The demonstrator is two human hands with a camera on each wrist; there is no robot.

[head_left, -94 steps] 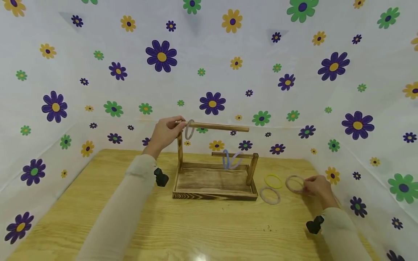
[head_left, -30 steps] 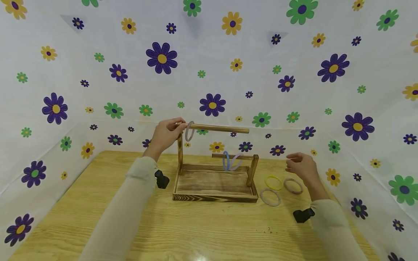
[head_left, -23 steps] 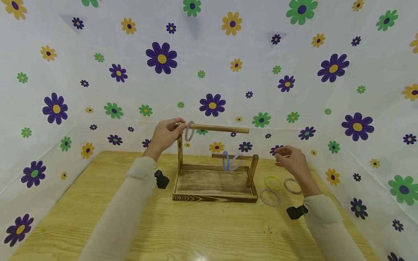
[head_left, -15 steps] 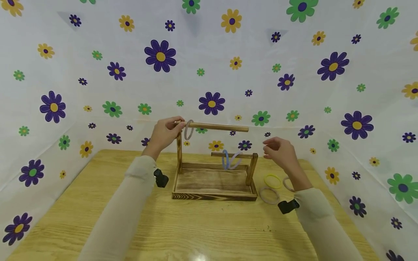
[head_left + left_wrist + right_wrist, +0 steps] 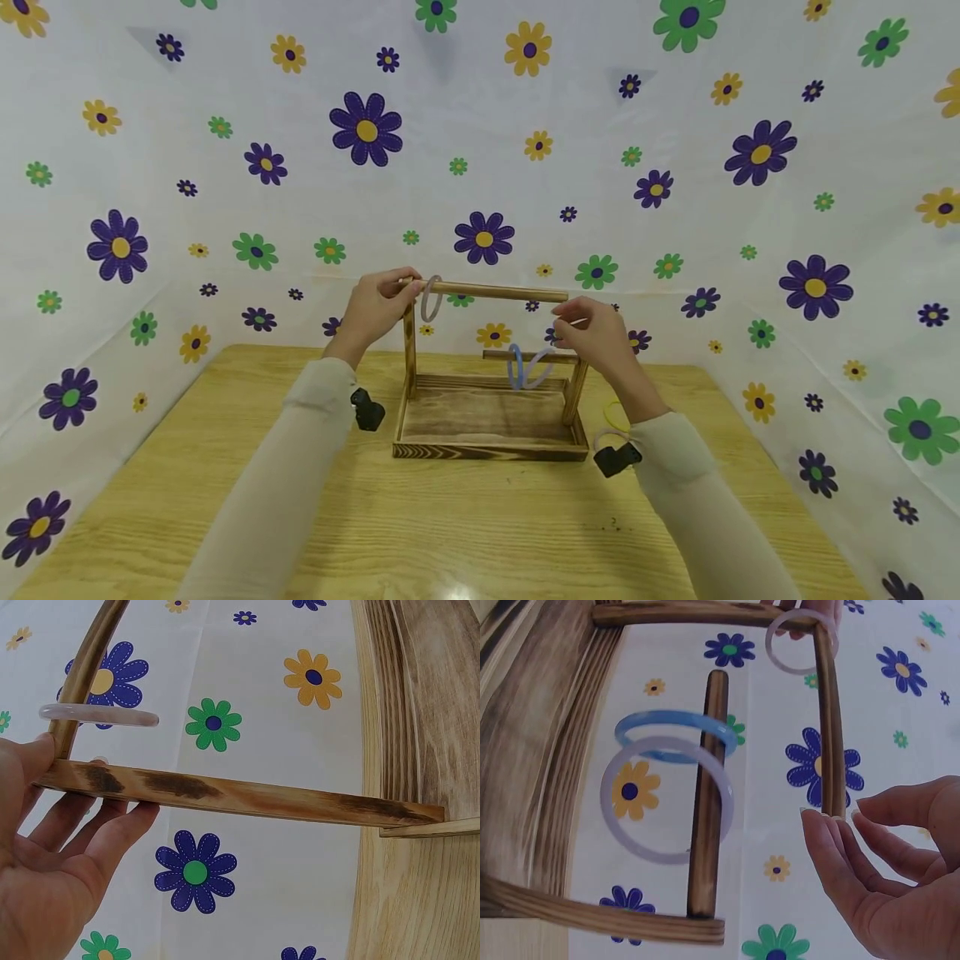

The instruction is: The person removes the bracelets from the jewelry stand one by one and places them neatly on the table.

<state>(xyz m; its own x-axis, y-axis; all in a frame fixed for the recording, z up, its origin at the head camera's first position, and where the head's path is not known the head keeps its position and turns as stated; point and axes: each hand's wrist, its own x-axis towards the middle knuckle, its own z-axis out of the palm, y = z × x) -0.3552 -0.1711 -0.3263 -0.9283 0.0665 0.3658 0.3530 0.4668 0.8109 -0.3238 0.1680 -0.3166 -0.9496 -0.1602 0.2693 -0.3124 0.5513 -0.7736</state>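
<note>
My left hand (image 5: 375,308) pinches the top of the tall left post (image 5: 247,796) of a wooden stand (image 5: 491,451), thumb and fingers on opposite sides. A greyish-pink bangle (image 5: 112,715) hangs on the upper rod (image 5: 502,292), close to the left thumb. On the lower rod (image 5: 708,787) hang a blue bangle (image 5: 667,718) and a lilac bangle (image 5: 611,814). At the free end of the upper rod is my right hand (image 5: 596,337), its fingers loosely bent and nothing visibly held. Whether its fingertips touch the rod, I cannot tell.
On the light wooden table (image 5: 465,525), right of the stand, lie a yellow bangle (image 5: 609,405) and a pale bangle (image 5: 600,435), both partly covered by my right arm. Behind stands a white flower-printed backdrop (image 5: 300,200).
My right hand let go of a pale bangle on the table at the right, then rose and moved left to the upper rod's end. That bangle is now hidden. My left hand stays put.
</note>
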